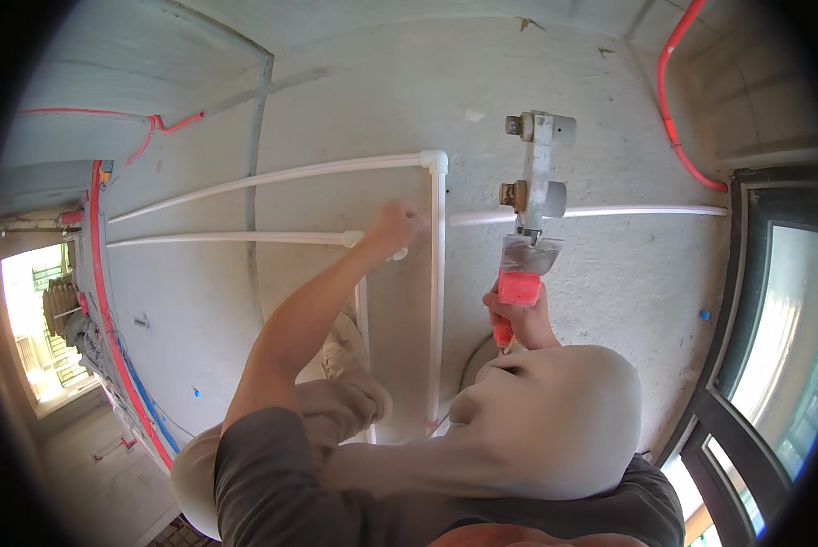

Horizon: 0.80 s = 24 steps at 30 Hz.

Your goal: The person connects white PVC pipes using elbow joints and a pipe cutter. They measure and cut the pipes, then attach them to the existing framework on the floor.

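The tool (pixel 520 288) is located in the right hand (pixel 532 326), which is closed around its red grip; the metal plate (pixel 539 164) extends from the grip away from the person, past the fingers, and carries two pairs of short cylinders. The left hand (pixel 393 226) is partly curled, to the left of the plate and well apart from it, near the upright pipe (pixel 438 292) and just beside the fitting (pixel 353 239) of the lower pipe (pixel 245 238). Motion blur affects the left hand; whether it grips anything cannot be determined. The right forearm is mostly concealed by a beige trouser leg (pixel 564 419), which also covers part of the cord below the grip. The plate covers part of the right pipe (pixel 646 211). The upper pipe (pixel 263 180) joins the upright pipe at a white elbow (pixel 434 162); the lower end of the upright pipe is obscured near the person's clothing. The pipes run along a rough grey surface (pixel 363 109) with stains and dark lines. Red conduit (pixel 666 91) is positioned at upper right. A dark-framed window (pixel 786 310) is at right; a bright opening (pixel 44 301) is at left.
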Available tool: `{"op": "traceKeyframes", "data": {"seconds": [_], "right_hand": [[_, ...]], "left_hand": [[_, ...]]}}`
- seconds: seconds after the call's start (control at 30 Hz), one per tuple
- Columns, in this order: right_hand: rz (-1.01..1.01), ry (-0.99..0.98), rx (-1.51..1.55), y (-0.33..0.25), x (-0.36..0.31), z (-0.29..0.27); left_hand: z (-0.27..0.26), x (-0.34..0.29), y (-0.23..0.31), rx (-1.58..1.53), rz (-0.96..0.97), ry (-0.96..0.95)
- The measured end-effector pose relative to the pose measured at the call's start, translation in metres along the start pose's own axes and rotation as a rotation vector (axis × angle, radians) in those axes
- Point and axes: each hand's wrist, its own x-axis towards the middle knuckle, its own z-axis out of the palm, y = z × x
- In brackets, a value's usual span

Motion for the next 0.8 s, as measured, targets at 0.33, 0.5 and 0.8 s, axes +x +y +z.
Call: {"op": "traceKeyframes", "data": {"seconds": [0.33, 0.5, 0.8], "right_hand": [[0.149, -0.114, -0.086, 0.034, 0.015, 0.042], [0.226, -0.258, -0.099, 0.049, 0.015, 0.051], [0.130, -0.224, -0.084, 0.022, 0.007, 0.036]], "left_hand": [[-0.038, 0.010, -0.033, -1.265, -0.204, -0.066], [-0.045, 0.012, -0.056, -1.142, -0.085, 0.090], [0.037, -0.020, -0.033, 0.196, 0.242, 0.188]]}}
